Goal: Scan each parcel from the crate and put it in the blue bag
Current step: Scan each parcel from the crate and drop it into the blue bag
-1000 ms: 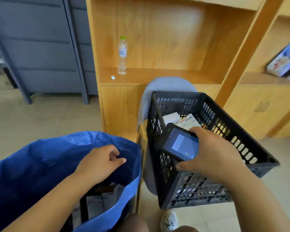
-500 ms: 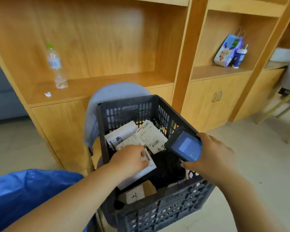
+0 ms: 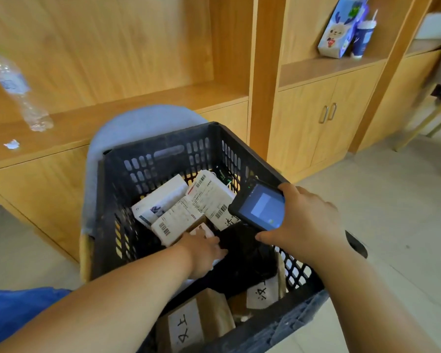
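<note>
Shelf (image 3: pixel 138 108) with bottle (image 3: pixel 15 87) behind crate (image 3: pixel 163 146)

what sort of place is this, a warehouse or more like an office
Likely an office or small parcel room, not a warehouse: built-in wooden cabinets, a black crate of labelled parcels set on a chair, and a handheld scanner in the right hand.
</note>
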The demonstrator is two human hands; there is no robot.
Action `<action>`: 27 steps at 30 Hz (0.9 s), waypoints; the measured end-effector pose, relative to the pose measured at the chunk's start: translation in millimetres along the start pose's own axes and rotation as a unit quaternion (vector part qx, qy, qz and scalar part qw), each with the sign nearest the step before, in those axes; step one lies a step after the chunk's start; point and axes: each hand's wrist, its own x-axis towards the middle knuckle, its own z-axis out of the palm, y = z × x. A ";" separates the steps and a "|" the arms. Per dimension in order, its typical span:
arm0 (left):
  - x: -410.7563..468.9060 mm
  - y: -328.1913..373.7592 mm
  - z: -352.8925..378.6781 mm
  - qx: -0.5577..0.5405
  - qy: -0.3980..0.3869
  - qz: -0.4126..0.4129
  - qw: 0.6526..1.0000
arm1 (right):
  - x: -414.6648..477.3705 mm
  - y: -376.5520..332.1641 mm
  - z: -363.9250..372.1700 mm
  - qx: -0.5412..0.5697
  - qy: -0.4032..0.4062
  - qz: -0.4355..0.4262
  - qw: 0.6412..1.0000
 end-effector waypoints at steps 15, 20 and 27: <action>-13.6 -4.4 -13.2 -0.235 0.136 -0.265 0.925 | -4.1 1.6 3.4 0.017 0.033 0.007 0.999; -52.7 -33.2 -35.2 -0.418 0.210 -0.288 0.835 | -14.9 2.5 -8.5 0.044 0.067 0.020 0.997; -88.4 -45.6 -57.4 -0.623 0.326 -0.163 0.692 | -28.4 0.3 -26.7 0.122 0.150 0.026 0.981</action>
